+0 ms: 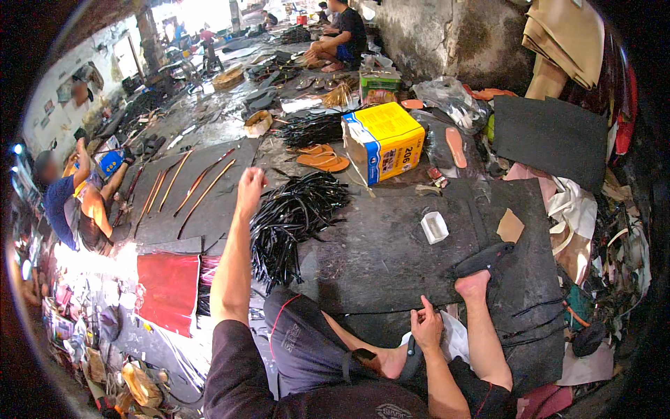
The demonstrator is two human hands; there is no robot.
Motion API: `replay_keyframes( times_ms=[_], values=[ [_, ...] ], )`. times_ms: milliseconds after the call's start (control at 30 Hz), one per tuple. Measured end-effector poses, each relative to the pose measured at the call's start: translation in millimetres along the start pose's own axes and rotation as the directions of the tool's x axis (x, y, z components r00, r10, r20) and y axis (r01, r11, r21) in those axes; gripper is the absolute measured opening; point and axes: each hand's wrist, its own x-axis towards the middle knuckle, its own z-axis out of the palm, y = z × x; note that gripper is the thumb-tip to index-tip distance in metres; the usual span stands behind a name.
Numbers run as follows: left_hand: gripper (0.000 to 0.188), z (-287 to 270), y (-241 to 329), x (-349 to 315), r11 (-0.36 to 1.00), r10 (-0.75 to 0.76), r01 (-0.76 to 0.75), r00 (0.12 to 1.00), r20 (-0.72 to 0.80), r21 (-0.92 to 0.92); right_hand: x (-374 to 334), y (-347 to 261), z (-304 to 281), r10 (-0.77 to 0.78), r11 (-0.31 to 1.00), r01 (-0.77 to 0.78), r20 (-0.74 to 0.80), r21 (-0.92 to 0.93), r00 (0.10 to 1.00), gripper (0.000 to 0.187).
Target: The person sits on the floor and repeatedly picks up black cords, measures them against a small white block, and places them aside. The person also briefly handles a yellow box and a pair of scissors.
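Observation:
My left hand (252, 186) is stretched forward with its fingers curled closed. It is above the far left side of a heap of glossy black straps (293, 216); whatever it pinches is too small to make out. Close to my body, my right hand (426, 329) has a finger pointing up and the others curled round a slim dark-handled tool (411, 346). Only part of that handle shows. A white cloth (454, 338) lies beside this hand, between my bent legs. One foot presses near a black sole-shaped piece (483, 260).
Ahead stand a yellow and blue box (399, 143) and tan sandals (322, 159). A small white tray (434, 228) rests on the dark mat (377, 258). Red sheet (169, 290) and long thin strips (204, 195) lie left. Other people sit at left (70, 195) and far ahead (342, 38).

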Motion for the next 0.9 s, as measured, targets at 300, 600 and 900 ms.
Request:
replay_keyframes(
  times_ms=[300,600,900],
  values=[
    [0.015,-9.1,217.0,-47.3,0.919,0.171,-0.339,0.801,0.573,0.199,36.3,-73.4,-24.7,0.046,0.873,-0.104,0.131,0.476,0.99,0.052],
    [0.017,62.8,181.5,-177.9,0.956,-0.07,-0.24,0.369,0.927,0.167,85.2,-180.0,2.5,-0.418,0.649,-0.103,0.466,0.754,0.78,0.051],
    [0.017,55.1,30.9,-187.6,0.966,-0.259,0.131,0.501,0.826,0.223,136.9,-17.0,-60.2,-0.22,0.869,-0.154,0.644,0.471,0.733,0.039]
  ],
)
